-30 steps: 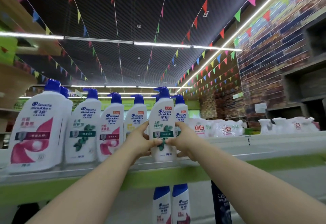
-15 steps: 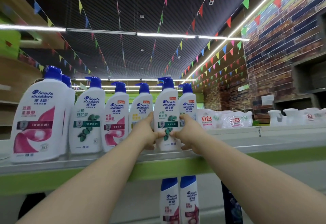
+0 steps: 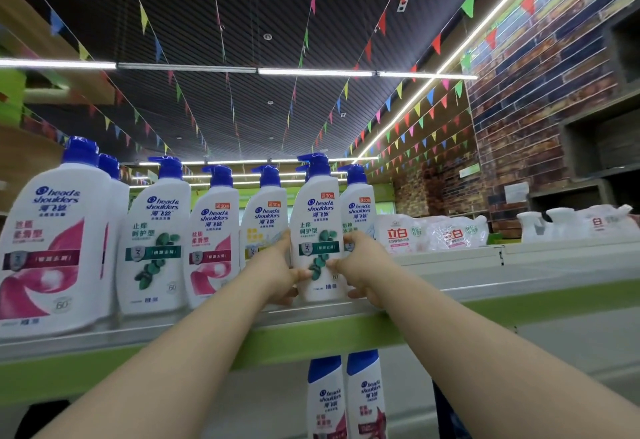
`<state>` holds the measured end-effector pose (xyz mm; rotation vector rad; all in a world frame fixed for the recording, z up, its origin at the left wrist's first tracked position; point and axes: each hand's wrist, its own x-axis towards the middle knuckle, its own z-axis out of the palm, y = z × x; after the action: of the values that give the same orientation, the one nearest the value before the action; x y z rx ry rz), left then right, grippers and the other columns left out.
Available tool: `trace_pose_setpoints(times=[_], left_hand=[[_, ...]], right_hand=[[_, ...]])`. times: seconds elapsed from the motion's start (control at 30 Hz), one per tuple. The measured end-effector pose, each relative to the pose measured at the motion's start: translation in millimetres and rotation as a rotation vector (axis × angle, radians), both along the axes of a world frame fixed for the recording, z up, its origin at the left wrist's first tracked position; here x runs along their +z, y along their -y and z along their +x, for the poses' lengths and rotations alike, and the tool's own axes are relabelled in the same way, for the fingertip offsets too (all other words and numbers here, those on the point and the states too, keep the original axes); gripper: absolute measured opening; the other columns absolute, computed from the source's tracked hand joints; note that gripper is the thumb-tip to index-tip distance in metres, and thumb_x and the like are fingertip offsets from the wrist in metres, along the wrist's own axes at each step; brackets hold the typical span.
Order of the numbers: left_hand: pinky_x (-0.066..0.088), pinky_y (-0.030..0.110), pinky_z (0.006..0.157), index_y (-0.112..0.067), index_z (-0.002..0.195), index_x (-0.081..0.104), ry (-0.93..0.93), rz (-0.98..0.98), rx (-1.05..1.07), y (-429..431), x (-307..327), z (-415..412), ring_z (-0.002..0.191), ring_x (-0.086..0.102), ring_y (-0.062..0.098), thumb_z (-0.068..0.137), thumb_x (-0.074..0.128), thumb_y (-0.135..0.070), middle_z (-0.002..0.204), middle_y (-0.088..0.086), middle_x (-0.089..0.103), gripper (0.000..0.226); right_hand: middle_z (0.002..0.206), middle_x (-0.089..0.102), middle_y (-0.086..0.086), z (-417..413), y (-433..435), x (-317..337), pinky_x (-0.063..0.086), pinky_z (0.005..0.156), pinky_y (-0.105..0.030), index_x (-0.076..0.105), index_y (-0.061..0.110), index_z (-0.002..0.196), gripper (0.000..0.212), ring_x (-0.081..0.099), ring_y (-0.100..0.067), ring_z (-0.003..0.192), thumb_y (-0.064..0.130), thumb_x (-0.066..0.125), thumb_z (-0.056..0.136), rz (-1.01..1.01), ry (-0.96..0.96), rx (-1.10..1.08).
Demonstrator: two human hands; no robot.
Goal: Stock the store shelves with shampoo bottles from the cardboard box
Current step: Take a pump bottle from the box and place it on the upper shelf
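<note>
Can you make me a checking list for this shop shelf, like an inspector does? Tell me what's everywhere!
Surface: green-edged shelf, with bottles standing along it.
Job's things: green-leaf shampoo bottle upright near the shelf's front edge; row of shampoo bottles to its left; cardboard box not in view.
Clutter: white packaged bags to the right, beyond the bottles; lower bottles under the shelf.
Hands: left hand and right hand both grip that bottle's sides.
Cables: nothing seen.
Surroundings: brick-pattern wall, coloured flag strings, ceiling strip lights.
</note>
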<state>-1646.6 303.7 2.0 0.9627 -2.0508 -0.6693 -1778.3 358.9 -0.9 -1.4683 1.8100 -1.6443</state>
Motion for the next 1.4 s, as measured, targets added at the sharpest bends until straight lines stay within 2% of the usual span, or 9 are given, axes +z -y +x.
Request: trace_pose_setpoints(times=[0.27, 0.53, 0.87, 0.93, 1.03, 1.13, 1.2, 1.3, 1.4], left_hand=[[0.060, 0.041, 0.068, -0.037, 0.139, 0.032, -0.039, -0.013, -0.002, 2.7, -2.0, -0.5, 0.088, 0.067, 0.029, 0.087, 0.063, -0.012, 0.115, 0.006, 0.062, 0.066], [0.060, 0.036, 0.059, -0.037, 0.139, 0.033, -0.073, -0.013, -0.014, 3.2, -2.6, -1.8, 0.082, 0.068, 0.027, 0.086, 0.064, -0.010, 0.105, 0.003, 0.063, 0.067], [0.060, 0.037, 0.054, -0.027, 0.118, 0.031, -0.127, -0.009, 0.088, -5.5, -2.4, -3.3, 0.077, 0.066, 0.024, 0.081, 0.071, -0.033, 0.092, -0.003, 0.058, 0.055], [0.055, 0.032, 0.048, -0.020, 0.135, 0.024, -0.094, -0.103, 0.171, -7.7, -2.0, -3.4, 0.079, 0.063, 0.022, 0.085, 0.063, -0.041, 0.104, 0.004, 0.060, 0.066], [0.053, 0.035, 0.062, -0.015, 0.143, 0.024, -0.069, -0.413, 0.301, -15.2, 1.4, 0.7, 0.078, 0.058, 0.020, 0.094, 0.048, -0.037, 0.112, 0.008, 0.063, 0.058], [0.054, 0.041, 0.076, -0.019, 0.136, 0.035, -0.133, -0.561, 0.257, -31.7, 7.9, 9.8, 0.093, 0.061, 0.022, 0.096, 0.045, -0.029, 0.124, 0.003, 0.059, 0.043], [0.052, 0.033, 0.071, -0.021, 0.133, 0.041, -0.114, -0.618, 0.214, -45.0, 13.0, 14.5, 0.090, 0.061, 0.010, 0.095, 0.047, -0.028, 0.126, -0.001, 0.057, 0.039], [0.043, 0.018, 0.056, -0.026, 0.129, 0.044, -0.044, -0.667, 0.162, -66.1, 18.6, 21.0, 0.076, 0.053, -0.008, 0.094, 0.049, -0.030, 0.108, -0.013, 0.056, 0.036], [0.051, 0.029, 0.071, -0.028, 0.127, 0.045, 0.045, -0.647, 0.130, -88.6, 19.8, 26.8, 0.082, 0.058, 0.002, 0.093, 0.050, -0.032, 0.105, -0.013, 0.056, 0.035]], right_hand=[[0.109, 0.057, -0.005, 2.5, -3.1, 0.8, 0.057, 0.081, -0.046, 0.047, 0.018, 0.124, 0.035, 0.061, -0.028, 0.098, 0.013, 0.058, 0.091, -0.003, -0.097, -0.060], [0.100, 0.051, -0.004, 2.6, -4.9, 0.8, 0.055, 0.071, -0.034, 0.043, 0.015, 0.123, 0.033, 0.051, -0.019, 0.078, 0.010, 0.053, 0.092, 0.005, -0.191, -0.131], [0.122, 0.057, -0.013, 9.2, -13.9, 2.0, 0.049, 0.082, -0.032, 0.038, 0.008, 0.133, 0.042, 0.058, -0.028, 0.106, 0.005, 0.048, 0.092, 0.087, -0.310, -0.235], [0.121, 0.057, -0.013, 10.8, -17.1, 0.5, 0.049, 0.081, -0.033, 0.042, 0.008, 0.129, 0.038, 0.058, -0.028, 0.105, 0.006, 0.048, 0.092, 0.080, -0.302, -0.262], [0.120, 0.055, -0.013, 11.0, -24.2, 3.0, 0.052, 0.088, -0.039, 0.048, 0.007, 0.120, 0.029, 0.057, -0.030, 0.104, 0.008, 0.047, 0.092, 0.077, -0.268, -0.261], [0.118, 0.054, -0.011, 9.9, -35.2, 12.5, 0.051, 0.066, -0.030, 0.051, 0.006, 0.113, 0.020, 0.058, -0.023, 0.087, 0.008, 0.046, 0.093, -0.016, -0.165, -0.186], [0.111, 0.052, -0.004, 9.3, -47.1, 20.0, 0.041, 0.050, -0.022, 0.048, 0.007, 0.120, 0.027, 0.055, -0.018, 0.076, 0.011, 0.046, 0.094, -0.108, -0.127, -0.131], [0.097, 0.044, 0.001, 9.2, -67.4, 22.4, 0.037, 0.045, -0.020, 0.050, 0.011, 0.119, 0.026, 0.057, -0.020, 0.075, 0.016, 0.047, 0.094, -0.153, -0.152, -0.056], [0.084, 0.051, 0.007, 10.5, -83.3, 15.1, 0.040, 0.044, -0.018, 0.049, 0.019, 0.095, 0.003, 0.054, -0.012, 0.067, 0.019, 0.051, 0.093, -0.142, -0.131, -0.009]])
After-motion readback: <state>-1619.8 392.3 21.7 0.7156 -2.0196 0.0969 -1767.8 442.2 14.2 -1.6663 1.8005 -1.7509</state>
